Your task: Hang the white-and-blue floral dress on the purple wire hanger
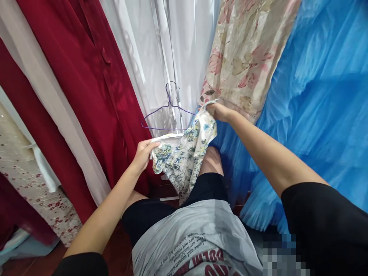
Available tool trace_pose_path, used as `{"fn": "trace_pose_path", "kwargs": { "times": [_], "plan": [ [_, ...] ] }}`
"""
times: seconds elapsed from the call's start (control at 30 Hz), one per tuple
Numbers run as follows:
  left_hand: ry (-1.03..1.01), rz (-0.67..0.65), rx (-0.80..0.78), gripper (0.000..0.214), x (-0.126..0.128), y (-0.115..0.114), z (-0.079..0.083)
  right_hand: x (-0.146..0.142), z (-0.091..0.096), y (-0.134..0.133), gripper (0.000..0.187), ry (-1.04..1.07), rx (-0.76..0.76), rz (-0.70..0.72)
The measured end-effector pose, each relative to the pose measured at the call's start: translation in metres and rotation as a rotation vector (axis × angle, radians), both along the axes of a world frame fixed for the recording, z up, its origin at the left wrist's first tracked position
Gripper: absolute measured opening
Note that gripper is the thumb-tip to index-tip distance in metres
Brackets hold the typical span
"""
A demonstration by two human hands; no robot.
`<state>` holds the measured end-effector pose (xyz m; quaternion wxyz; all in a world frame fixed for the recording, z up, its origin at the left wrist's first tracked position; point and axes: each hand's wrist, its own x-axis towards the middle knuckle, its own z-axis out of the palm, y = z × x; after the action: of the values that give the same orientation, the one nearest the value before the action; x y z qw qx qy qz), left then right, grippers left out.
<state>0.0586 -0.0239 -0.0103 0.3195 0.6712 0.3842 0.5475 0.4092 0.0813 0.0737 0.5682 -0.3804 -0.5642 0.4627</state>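
A light garment (184,153) with a blue, yellow and grey floral print hangs between my two hands, its lower end drooping toward my lap. My left hand (143,154) pinches one end of its white-edged top. Higher up and to the right, my right hand (219,111) grips the other end; its fingertips are partly hidden by the cloth. Just beyond the garment, a purple wire hanger (169,105) hangs in front of white fabric, with its right end covered by the cloth. What kind of garment it is, I cannot tell.
Long red cloth (83,76) hangs at the left, and white drapes (189,50) hang behind the hanger. At the right are a beige floral cloth (244,57) and blue tulle (324,103) reaching the floor. Reddish-brown floor (119,245) shows beside my legs.
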Motion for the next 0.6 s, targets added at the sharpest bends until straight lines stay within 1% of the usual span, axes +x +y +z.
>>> {"fn": "trace_pose_path", "kwargs": {
  "times": [0.1,0.2,0.3,0.37,0.43,0.53,0.57,0.6],
  "plan": [
    [-0.068,0.077,0.029,0.044,-0.007,0.002,0.011,-0.031,0.004,0.008,0.005,-0.026,-0.076,0.128],
    [-0.012,0.118,0.044,0.046,-0.024,0.005,0.015,-0.04,0.003,0.007,0.009,-0.044,-0.094,0.193],
    [0.156,0.122,0.029,0.034,-0.049,0.006,0.013,-0.032,0.006,0.0,0.01,-0.055,-0.081,0.205],
    [0.311,0.103,-0.007,0.024,-0.068,0.009,0.012,-0.024,0.012,-0.005,0.01,-0.076,-0.078,0.211],
    [0.442,0.107,-0.04,0.018,-0.087,0.016,0.015,-0.017,0.019,-0.009,0.008,-0.11,-0.092,0.231],
    [0.529,0.205,-0.02,0.007,-0.108,0.035,0.03,-0.009,0.03,-0.012,0.005,-0.227,-0.13,0.265],
    [0.53,0.25,0.004,0.003,-0.112,0.043,0.037,-0.007,0.033,-0.013,0.007,-0.274,-0.142,0.271],
    [0.519,0.294,0.031,0.005,-0.113,0.053,0.045,-0.005,0.035,-0.013,0.009,-0.314,-0.157,0.274]
  ]
}}
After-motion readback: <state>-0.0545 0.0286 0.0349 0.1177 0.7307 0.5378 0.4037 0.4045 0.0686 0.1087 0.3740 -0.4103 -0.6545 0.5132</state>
